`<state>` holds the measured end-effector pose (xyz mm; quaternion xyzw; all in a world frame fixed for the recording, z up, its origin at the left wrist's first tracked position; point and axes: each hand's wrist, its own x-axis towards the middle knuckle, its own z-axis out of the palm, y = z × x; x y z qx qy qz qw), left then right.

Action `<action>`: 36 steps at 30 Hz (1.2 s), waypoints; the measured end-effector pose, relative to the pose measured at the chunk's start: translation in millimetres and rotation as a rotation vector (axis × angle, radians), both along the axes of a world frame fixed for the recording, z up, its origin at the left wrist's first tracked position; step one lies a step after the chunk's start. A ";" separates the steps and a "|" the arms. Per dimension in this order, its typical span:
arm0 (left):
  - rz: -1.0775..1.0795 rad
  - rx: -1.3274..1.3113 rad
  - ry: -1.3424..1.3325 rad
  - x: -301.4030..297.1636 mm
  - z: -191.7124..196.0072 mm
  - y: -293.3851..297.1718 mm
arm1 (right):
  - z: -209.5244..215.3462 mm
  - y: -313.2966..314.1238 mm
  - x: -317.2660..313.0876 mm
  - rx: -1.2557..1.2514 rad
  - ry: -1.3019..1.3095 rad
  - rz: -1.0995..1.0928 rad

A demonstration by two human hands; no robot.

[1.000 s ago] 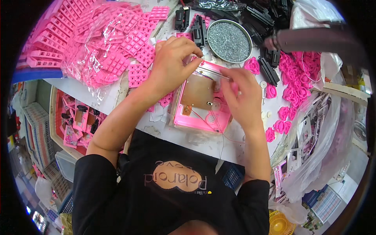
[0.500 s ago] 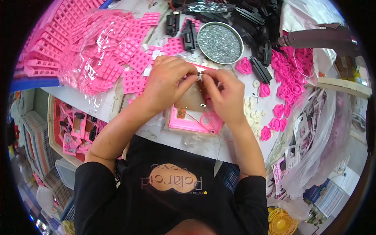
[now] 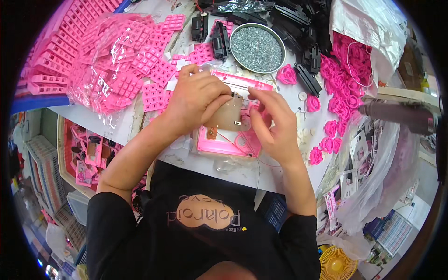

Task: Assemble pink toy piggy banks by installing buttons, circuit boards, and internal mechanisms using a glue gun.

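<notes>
A pink plastic toy housing point(image 3: 224, 144) lies on the white table in front of me, with a brown circuit board point(image 3: 227, 119) sitting in it. My left hand point(image 3: 193, 100) rests on top of the housing and pinches the upper edge of the board. My right hand point(image 3: 275, 123) holds the housing's right side, its fingers pointing in toward the board. Thin red and black wires point(image 3: 254, 156) trail from the housing toward the table's near edge.
A round metal tray of screws point(image 3: 257, 42) stands just behind the housing. Pink keypad grids in a clear bag point(image 3: 112, 56) fill the left. Pink rose-shaped parts point(image 3: 345, 88) and black parts point(image 3: 308, 51) lie right. A grey power screwdriver point(image 3: 401, 116) hangs at right.
Both hands and the housing have shifted lower in the view. The right hand has come down from the housing's top edge to its right side, beside the circuit board.
</notes>
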<state>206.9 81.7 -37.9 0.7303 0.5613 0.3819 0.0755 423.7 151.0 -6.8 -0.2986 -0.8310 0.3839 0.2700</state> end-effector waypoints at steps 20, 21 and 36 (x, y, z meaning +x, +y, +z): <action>-0.099 0.019 -0.018 -1.3 -4.6 0.5 | -4.6 -0.2 -11.3 0.001 -0.002 0.108; -0.101 0.016 -0.013 -1.9 -3.1 -0.4 | -3.2 1.1 -7.0 0.047 0.005 0.067; -0.011 -0.066 -0.100 0.6 9.1 5.1 | -21.4 102.7 93.5 0.410 -0.286 -0.483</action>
